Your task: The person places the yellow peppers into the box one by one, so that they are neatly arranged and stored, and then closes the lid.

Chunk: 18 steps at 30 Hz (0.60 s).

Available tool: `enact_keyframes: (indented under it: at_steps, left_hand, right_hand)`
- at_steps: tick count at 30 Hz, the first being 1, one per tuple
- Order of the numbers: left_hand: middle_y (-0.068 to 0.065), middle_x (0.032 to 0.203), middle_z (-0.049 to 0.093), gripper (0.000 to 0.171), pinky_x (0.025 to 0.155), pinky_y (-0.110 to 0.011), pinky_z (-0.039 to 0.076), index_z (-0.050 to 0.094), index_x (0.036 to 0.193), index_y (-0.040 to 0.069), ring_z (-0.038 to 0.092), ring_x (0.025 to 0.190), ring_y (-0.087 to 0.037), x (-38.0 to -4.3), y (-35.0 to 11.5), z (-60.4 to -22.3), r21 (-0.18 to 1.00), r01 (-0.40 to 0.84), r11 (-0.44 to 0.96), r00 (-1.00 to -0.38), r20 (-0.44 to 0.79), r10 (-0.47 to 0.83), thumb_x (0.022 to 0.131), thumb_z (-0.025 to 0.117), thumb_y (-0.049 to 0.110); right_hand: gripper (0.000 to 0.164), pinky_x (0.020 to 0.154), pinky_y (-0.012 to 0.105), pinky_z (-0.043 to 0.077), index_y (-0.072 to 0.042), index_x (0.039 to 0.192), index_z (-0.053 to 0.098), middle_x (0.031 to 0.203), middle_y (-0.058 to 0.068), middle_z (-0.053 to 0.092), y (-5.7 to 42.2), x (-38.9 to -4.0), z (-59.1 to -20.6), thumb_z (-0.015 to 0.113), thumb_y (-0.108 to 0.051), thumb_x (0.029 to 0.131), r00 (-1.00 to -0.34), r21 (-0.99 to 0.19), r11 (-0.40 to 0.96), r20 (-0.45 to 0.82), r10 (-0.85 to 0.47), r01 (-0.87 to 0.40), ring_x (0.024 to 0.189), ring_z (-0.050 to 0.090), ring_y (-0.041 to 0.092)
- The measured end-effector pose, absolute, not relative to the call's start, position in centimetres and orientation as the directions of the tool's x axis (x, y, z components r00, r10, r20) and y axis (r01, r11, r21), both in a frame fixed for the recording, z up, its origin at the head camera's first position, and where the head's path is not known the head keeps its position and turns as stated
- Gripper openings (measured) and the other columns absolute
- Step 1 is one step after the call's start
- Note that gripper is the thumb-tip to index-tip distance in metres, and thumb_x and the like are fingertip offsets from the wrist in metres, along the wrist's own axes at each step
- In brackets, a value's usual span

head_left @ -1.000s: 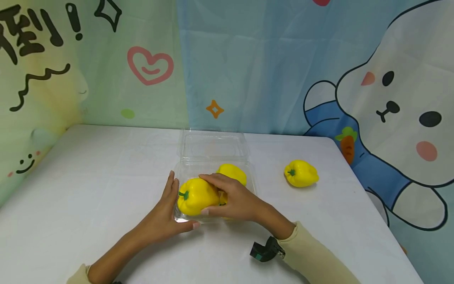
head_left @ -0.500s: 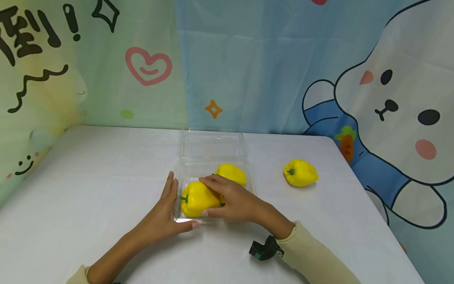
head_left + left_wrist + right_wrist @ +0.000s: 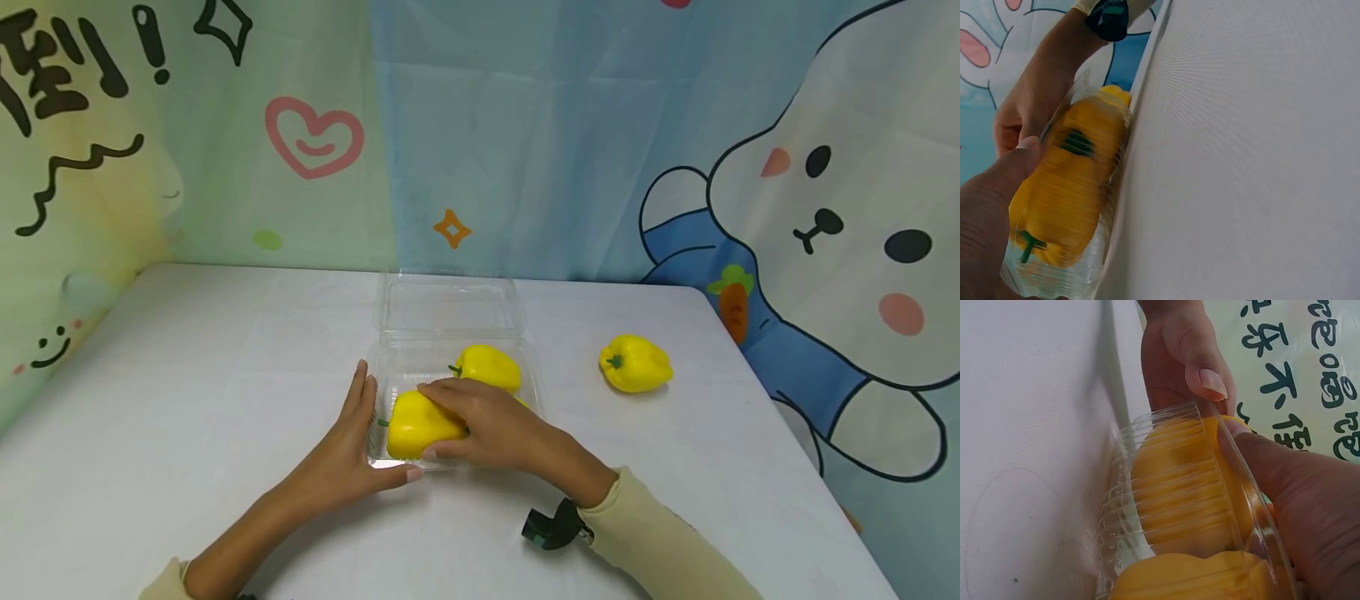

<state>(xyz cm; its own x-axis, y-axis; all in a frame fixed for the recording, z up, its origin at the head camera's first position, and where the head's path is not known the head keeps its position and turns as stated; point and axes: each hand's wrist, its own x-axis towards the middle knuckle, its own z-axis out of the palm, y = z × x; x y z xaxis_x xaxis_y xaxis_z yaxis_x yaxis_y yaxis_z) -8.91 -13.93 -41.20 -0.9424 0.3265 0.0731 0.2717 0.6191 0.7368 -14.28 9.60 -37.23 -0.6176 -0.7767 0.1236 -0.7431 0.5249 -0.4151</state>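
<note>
A clear plastic clamshell box (image 3: 384, 400) lies with its lid folded back. My right hand (image 3: 491, 425) grips a yellow bell pepper (image 3: 420, 427) inside the box's front left, fingers over its top and thumb at the front. The pepper's green stem (image 3: 1030, 244) points left. My left hand (image 3: 348, 454) touches the box's front left corner, fingers straight along the side and thumb (image 3: 1019, 162) at the front rim. Behind my right hand a second bell pepper (image 3: 489, 367) sits in the box. A third one, beside the gripped pepper, is mostly hidden by that hand.
Another yellow bell pepper (image 3: 636, 364) lies on the white table (image 3: 225, 358), right of the box. The open lid (image 3: 450, 307) lies toward the back. A printed cloth (image 3: 525, 150) hangs behind the table, and a black wrist device (image 3: 552, 527) sticks out below the right sleeve.
My right hand has lowered the gripped bell pepper into the box and shifted it slightly right. The back pepper's stem has come into sight. My left hand stays in place.
</note>
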Motion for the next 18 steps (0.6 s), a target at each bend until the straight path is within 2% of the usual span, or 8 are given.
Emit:
enact_keyframes:
  at_steps: [13, 18]
  left_hand:
    - [-0.004, 0.160, -0.021, 0.129, 0.110, -0.055, 0.024, 0.002, 0.154, -0.002, 0.002, 0.146, -0.034, -9.02, -13.83, -41.33, 0.745, 0.269, 0.610, -0.944, 0.079, 0.321, 0.071, 0.079, 0.060]
    - [-0.005, 0.160, -0.020, 0.129, 0.109, -0.055, 0.024, 0.003, 0.154, -0.003, 0.002, 0.146, -0.034, -9.04, -13.80, -41.33, 0.743, 0.267, 0.615, -0.945, 0.076, 0.317, 0.071, 0.077, 0.063]
  right_hand:
    - [0.076, 0.108, 0.035, 0.035, -0.009, 0.146, 0.045, 0.143, 0.003, 0.050, 9.96, -14.65, -37.33, 0.069, -0.049, 0.087, -0.620, -0.401, 0.546, 0.076, -0.781, -0.736, 0.130, 0.046, 0.017]
    - [0.071, 0.108, 0.036, 0.035, -0.008, 0.146, 0.044, 0.143, 0.004, 0.050, 10.06, -14.83, -37.52, 0.064, -0.048, 0.091, -0.608, -0.399, 0.535, 0.074, -0.790, -0.744, 0.131, 0.046, 0.018]
